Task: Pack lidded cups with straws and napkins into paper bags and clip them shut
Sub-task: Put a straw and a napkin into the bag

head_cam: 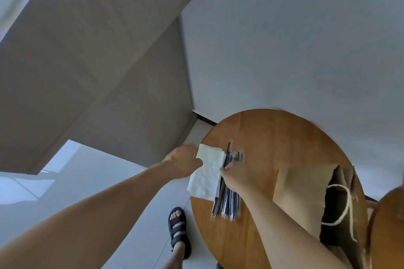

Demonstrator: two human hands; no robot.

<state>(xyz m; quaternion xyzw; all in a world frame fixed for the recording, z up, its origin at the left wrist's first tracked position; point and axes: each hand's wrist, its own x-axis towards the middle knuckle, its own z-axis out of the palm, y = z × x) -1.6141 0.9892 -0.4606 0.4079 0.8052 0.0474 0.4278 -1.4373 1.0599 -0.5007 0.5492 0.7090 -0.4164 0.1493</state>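
- Head view: the left hand (183, 162) pinches the white napkin (206, 176) by its far corner, at the left edge of the round table (273, 135).
- The right hand (235, 176) curls its fingertips onto the wrapped straws (227, 200), which lie just beside the napkin; blur hides how many it pinches.
- The paper bag (303, 192) lies on its side near them, mouth open; no cup shows.
- Best done by separating one straw, lifting it with the napkin, then sliding both into the bag mouth, clear of the cord handle (347, 209).
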